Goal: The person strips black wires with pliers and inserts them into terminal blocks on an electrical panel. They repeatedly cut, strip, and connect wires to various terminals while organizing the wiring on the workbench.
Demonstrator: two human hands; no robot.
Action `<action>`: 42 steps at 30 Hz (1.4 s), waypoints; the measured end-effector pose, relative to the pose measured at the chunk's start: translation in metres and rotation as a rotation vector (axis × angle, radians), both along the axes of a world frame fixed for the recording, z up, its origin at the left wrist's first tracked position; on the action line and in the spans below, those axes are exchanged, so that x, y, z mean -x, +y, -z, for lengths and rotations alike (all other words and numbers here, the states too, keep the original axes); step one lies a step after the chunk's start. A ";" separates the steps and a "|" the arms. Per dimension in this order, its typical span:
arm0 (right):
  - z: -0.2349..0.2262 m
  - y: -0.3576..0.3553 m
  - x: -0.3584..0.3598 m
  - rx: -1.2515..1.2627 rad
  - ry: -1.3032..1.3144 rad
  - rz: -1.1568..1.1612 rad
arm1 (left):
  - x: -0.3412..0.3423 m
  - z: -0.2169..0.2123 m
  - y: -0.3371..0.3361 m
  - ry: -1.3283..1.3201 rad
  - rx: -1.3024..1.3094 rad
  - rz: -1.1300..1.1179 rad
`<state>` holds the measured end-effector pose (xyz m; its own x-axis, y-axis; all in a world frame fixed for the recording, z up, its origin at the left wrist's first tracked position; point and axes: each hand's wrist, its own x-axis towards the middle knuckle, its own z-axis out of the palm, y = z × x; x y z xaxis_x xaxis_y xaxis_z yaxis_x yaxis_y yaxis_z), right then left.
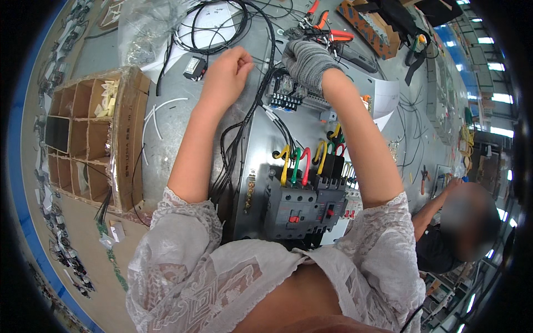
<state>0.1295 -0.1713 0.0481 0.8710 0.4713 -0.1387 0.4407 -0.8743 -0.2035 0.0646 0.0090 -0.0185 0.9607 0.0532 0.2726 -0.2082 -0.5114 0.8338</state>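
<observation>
Head view, looking down over the worker's chest. The left hand (229, 69), bare, sits in the upper centre of the frame with its fingers curled into a loose fist; a thin black wire (261, 83) runs just beside the knuckles, but whether the fingers pinch it cannot be told. The right hand (307, 62), in a grey knit glove, lies just right of it with the fingers bent downward onto the top of a row of relays and terminal blocks (286, 93); what they grip, if anything, is hidden beneath the glove. Both hands work at the upper end of a grey metal mounting panel (261, 166) that fills the centre of the frame. A bundle of black cables (233, 150) runs down the panel's left edge. Lower on the panel stand grey contactors (302, 202), fed by yellow, green and red wire loops (302, 161). At the upper edge of the frame, on the table (183, 111), lie coiled black cables (216, 28) and red-handled pliers (327, 30). A cardboard compartment box (89, 139) occupies the left of the frame, some cells holding white parts. White tubing pieces (158, 114) lie between the box and the panel. A second person (455, 227) sits at the lower right.
</observation>
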 end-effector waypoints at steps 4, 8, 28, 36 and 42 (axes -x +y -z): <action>0.022 0.001 0.007 -0.306 -0.075 0.083 | -0.007 0.013 -0.018 0.003 0.310 -0.011; 0.028 0.008 0.016 -0.657 0.128 0.244 | -0.009 0.014 -0.030 0.014 0.320 0.014; 0.037 0.004 0.022 -1.096 0.448 0.439 | -0.010 0.017 -0.027 -0.198 0.227 0.002; 0.038 0.004 0.023 -1.050 0.407 0.379 | -0.009 0.016 -0.028 -0.237 0.170 -0.013; 0.043 0.002 0.020 -1.057 0.388 0.373 | -0.009 0.017 -0.027 -0.262 0.134 -0.012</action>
<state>0.1094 -0.1693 0.0052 0.9643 0.2369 -0.1181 -0.0561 -0.2533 -0.9658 0.0734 -0.0180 -0.0351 0.8573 0.1165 0.5014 -0.4202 -0.4043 0.8124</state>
